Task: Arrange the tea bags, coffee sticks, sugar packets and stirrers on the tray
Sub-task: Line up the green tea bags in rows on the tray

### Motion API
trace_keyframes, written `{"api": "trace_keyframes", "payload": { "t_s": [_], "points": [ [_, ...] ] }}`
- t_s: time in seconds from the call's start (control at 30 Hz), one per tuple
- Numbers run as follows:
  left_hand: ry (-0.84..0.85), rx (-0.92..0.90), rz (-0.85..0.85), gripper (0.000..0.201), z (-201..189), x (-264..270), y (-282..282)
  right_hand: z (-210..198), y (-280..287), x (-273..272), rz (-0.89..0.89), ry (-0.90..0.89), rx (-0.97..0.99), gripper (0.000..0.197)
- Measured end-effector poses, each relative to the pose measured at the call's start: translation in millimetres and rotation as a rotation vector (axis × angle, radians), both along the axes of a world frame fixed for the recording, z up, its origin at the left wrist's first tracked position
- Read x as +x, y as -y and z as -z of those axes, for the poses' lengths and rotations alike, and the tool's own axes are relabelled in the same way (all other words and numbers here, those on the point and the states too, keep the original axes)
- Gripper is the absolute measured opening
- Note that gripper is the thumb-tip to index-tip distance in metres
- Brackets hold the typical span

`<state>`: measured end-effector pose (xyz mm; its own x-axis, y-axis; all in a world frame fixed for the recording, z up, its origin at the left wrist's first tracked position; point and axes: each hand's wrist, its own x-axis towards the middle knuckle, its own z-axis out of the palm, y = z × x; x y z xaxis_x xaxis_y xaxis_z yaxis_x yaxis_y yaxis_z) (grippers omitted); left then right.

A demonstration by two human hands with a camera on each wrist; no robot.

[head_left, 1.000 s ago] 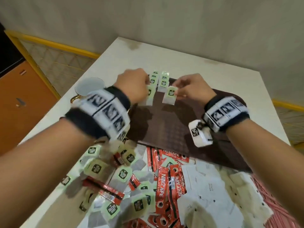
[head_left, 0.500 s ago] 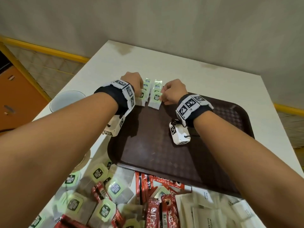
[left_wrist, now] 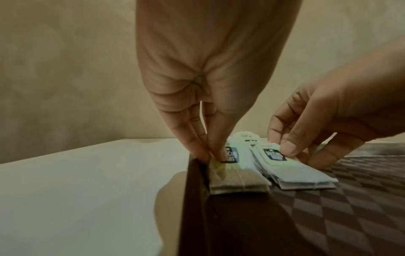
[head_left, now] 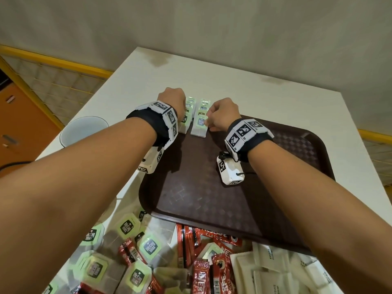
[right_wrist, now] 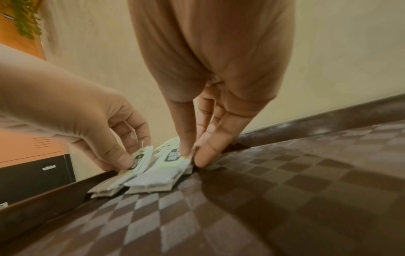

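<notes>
Both hands at the far left corner of the brown tray point(head_left: 212, 200), each on its own row of tea bags.

Left hand point(head_left: 172, 102): grip closed on the front tea bag of the left row point(left_wrist: 232, 175), thumb and fingers pinching its green tag end. That row lies right against the tray's left rim point(left_wrist: 192, 190).

Right hand point(head_left: 224, 114): grip closed on the front tea bag of the right row point(right_wrist: 160, 175), thumb on the tag label, fingers point(right_wrist: 208, 154) down on the tray floor at the bag's right edge. This row sits just beside the left row, overlapping stack behind it toward the tray's far rim.

Rest of the tray floor is bare checker pattern.

Off the tray, against its near rim on the white worktop point(head_left: 233, 81): loose pile of green-tagged tea bags point(head_left: 148, 247), red coffee sticks point(head_left: 200, 272) in the middle, white sugar packets point(head_left: 273, 272) to the right. Some sticks touch the near rim.

White cup point(head_left: 82, 130) on the worktop, left of the tray, apart from it.

Stirrers: can't pick them out in any view.
</notes>
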<state>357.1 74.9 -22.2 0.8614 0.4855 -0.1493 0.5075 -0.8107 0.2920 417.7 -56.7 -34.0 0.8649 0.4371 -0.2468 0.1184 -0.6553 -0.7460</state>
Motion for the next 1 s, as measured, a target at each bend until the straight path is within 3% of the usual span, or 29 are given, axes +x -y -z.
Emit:
{"api": "trace_keyframes", "payload": {
  "t_s": [0.37, 0.6, 0.8, 1.0],
  "points": [
    [0.052, 0.008, 0.021, 0.025, 3.5, -1.0, -6.7, 0.6, -6.4, 0.4, 0.013, 0.159, 0.029, 0.01],
    [0.109, 0.012, -0.006, 0.023, 4.9, -9.6, -6.2, -0.4, -0.6, -3.2, -0.036, 0.234, -0.012, 0.032],
    [-0.046, -0.015, 0.038, 0.035, 6.3, -19.6, 4.0, -0.7, -2.3, -20.6, -0.245, 0.281, -0.187, 0.032],
    [-0.045, -0.01, 0.037, 0.032, 9.5, -17.8, 7.9, 0.5, -7.6, -19.5, -0.259, 0.285, -0.273, 0.035]
  ]
}}
